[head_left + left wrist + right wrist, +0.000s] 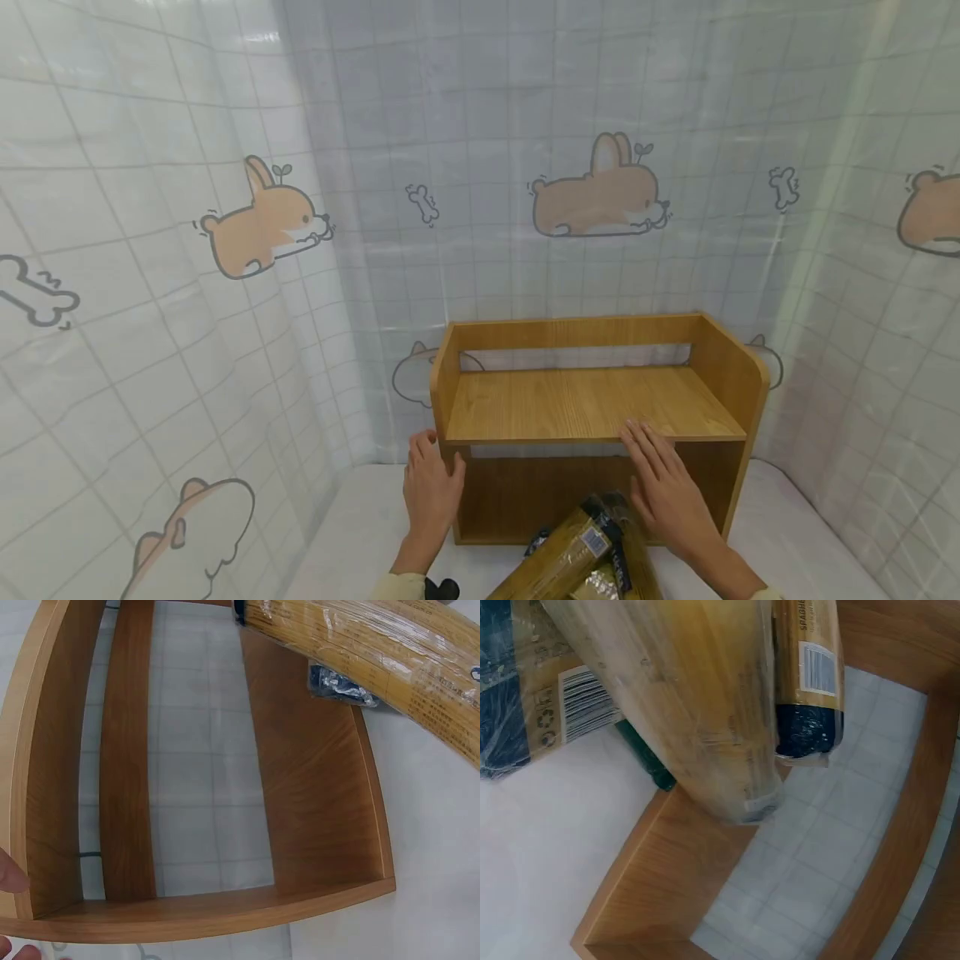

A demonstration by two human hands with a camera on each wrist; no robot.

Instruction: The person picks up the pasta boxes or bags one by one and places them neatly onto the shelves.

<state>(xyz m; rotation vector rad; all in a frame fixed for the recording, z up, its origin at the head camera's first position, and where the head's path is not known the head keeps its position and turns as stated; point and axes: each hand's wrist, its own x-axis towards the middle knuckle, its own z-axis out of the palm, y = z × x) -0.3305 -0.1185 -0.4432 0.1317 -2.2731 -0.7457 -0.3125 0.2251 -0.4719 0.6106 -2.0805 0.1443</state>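
A light-brown wooden desktop shelf [577, 404] stands upright, with an upper board and an open lower compartment. My left hand [432, 493] grips its left side panel, thumb at the front and fingers outside; the thumb [10, 874] shows in the left wrist view. My right hand [667, 492] rests straight fingers on the upper board's front edge, right of the middle. Below it, several clear packs of spaghetti [551, 562] lean in a heap at the lower compartment's front. One spaghetti pack [808, 675] in the right wrist view bears a barcode and a dark end.
The shelf stands on a white surface [367, 508]. Behind and beside it hang pale gridded sheets [487, 100] printed with cartoon dogs and bones. A small dark packet [341, 684] lies under the spaghetti. Near the left sleeve is a black round object [442, 589].
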